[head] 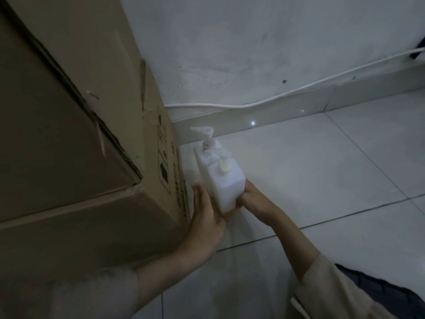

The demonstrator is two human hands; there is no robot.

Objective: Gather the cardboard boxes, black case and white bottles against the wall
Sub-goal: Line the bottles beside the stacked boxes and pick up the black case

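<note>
A tall cardboard box (76, 139) fills the left of the view and stands against the white wall. Right beside its lower corner, white square bottles stand on the tiled floor in a row toward the wall. The near white bottle (226, 185) has a round cap; behind it a white pump bottle (204, 155) shows its spout. My right hand (250, 199) grips the near bottle at its right lower side. My left hand (207, 217) lies flat with fingers extended against the bottle's left side, between bottle and box. No black case is in view.
A white cable (276, 99) runs along the wall above the baseboard (253, 116). A dark object (419, 51) sits at the far right edge by the wall. Pale floor tiles (322, 169) stretch to the right of the bottles.
</note>
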